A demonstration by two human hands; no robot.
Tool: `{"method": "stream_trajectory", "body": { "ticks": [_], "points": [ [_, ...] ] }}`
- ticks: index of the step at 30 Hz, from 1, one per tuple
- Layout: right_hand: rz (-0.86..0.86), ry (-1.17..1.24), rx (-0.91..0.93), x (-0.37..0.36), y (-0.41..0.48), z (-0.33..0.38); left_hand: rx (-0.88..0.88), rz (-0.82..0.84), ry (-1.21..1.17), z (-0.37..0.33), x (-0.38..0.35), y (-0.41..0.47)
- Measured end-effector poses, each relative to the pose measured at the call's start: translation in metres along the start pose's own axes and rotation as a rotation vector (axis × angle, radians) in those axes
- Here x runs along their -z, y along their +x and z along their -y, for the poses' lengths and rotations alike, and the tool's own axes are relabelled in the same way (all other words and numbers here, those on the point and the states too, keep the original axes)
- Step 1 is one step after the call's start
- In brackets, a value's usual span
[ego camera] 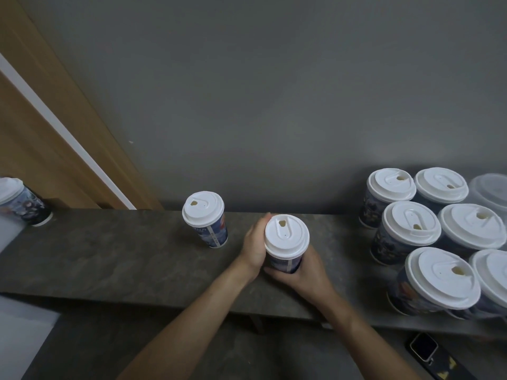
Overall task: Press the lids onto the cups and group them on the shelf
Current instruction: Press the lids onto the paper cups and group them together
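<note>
A dark printed paper cup with a white lid (286, 237) stands on the grey stone shelf (123, 253) near its middle. My left hand (253, 244) wraps around its left side. From the lower right, my right hand (303, 270) grips its base. Left of it another lidded cup (204, 218) stands alone. Several lidded cups (428, 237) are bunched together at the shelf's right end. At the far left edge one more lidded cup (19, 200) stands beside the shelf's end.
A grey wall rises right behind the shelf. A translucent plastic container (491, 192) sits behind the cup group at the far right. A phone (424, 349) lies on the lower surface at the bottom right. A wooden door frame (55, 119) runs along the left.
</note>
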State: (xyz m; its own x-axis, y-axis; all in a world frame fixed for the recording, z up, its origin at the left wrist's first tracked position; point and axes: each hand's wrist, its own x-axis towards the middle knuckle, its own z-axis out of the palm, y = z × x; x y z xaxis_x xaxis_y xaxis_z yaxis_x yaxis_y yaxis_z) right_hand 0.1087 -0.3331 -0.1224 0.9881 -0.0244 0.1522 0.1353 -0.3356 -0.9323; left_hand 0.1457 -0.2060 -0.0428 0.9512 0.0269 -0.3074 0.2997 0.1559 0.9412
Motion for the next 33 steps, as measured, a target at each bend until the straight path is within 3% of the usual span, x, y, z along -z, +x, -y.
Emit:
{"method": "stream_trajectory", "body": {
  "ticks": [3,8,11,15,17,21,25,28,33],
  "points": [
    [-0.046,0.043,-0.024,-0.001,-0.001,0.002,-0.02,-0.047,-0.039,0.009,-0.005,-0.009],
    [0.044,0.01,-0.058,0.005,-0.003,-0.002,0.124,0.204,-0.031,0.002,0.001,-0.002],
    [0.063,-0.009,-0.04,0.004,0.0,-0.001,0.091,0.08,-0.075,0.003,0.001,0.004],
    [-0.031,0.045,-0.064,0.002,-0.001,0.003,-0.113,-0.133,-0.068,0.016,-0.007,-0.01],
    [-0.057,0.038,-0.07,0.004,-0.002,0.003,-0.176,-0.109,-0.02,0.018,-0.012,-0.01],
    [0.008,-0.014,-0.064,0.009,-0.002,-0.002,-0.026,0.134,-0.02,-0.005,-0.007,0.005],
    [-0.009,-0.024,-0.013,0.004,-0.002,0.004,-0.133,-0.07,0.001,0.002,-0.005,-0.001],
    [-0.059,0.033,-0.038,0.002,-0.001,0.002,-0.191,-0.099,0.027,0.016,-0.009,-0.007],
    [0.009,-0.008,-0.047,0.009,-0.002,-0.001,0.022,0.234,0.011,-0.011,-0.004,0.002]
  ]
}}
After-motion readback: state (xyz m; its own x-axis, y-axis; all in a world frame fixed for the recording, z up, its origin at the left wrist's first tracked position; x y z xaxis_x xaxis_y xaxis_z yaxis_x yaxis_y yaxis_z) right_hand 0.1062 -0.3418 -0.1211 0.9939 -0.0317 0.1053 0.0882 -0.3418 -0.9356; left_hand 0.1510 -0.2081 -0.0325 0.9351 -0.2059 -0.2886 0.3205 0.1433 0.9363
